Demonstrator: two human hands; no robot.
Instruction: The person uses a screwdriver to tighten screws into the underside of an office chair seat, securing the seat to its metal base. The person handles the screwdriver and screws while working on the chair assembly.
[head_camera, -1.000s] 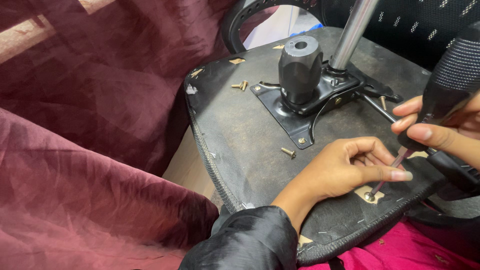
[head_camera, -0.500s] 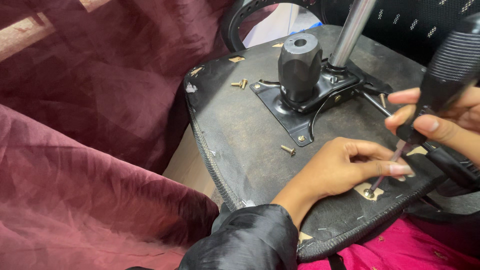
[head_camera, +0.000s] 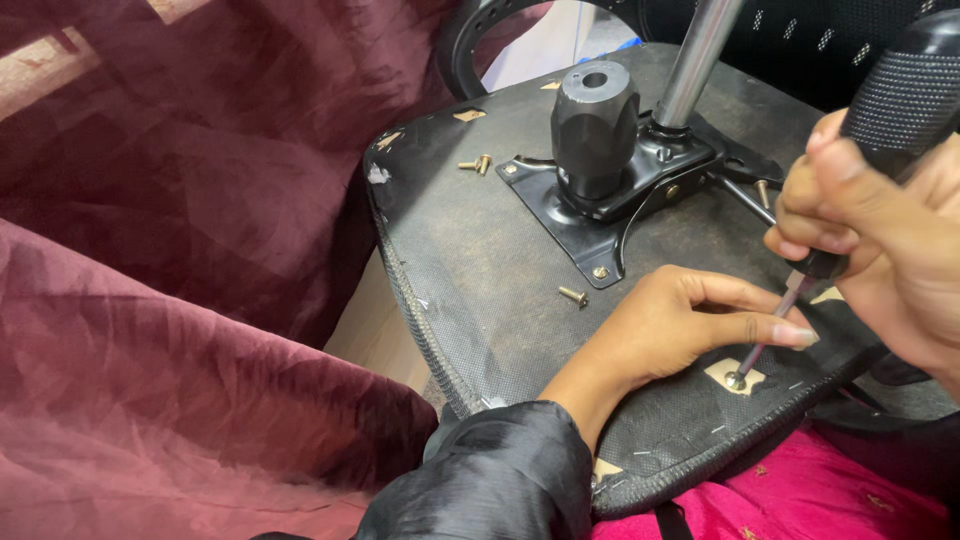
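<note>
An office chair seat (head_camera: 480, 270) lies upside down, its dark fabric underside facing up. A black metal mounting plate (head_camera: 600, 215) with a black knob (head_camera: 594, 120) and a chrome column (head_camera: 695, 60) is fixed at its middle. My right hand (head_camera: 880, 230) grips a black-handled screwdriver (head_camera: 905, 95), whose tip stands on a screw (head_camera: 735, 379) near the seat's front edge. My left hand (head_camera: 680, 325) rests flat on the seat, its fingertips steadying the screwdriver shaft.
Loose brass screws lie on the seat: one (head_camera: 572, 295) beside the plate's near corner, another (head_camera: 474, 164) towards the far left edge. Maroon velvet cloth (head_camera: 180, 300) fills the left side. Pink fabric (head_camera: 800, 490) lies under the seat's front edge.
My right hand with the screwdriver has come closer and lower over the screw. My left hand has stayed in place on the seat.
</note>
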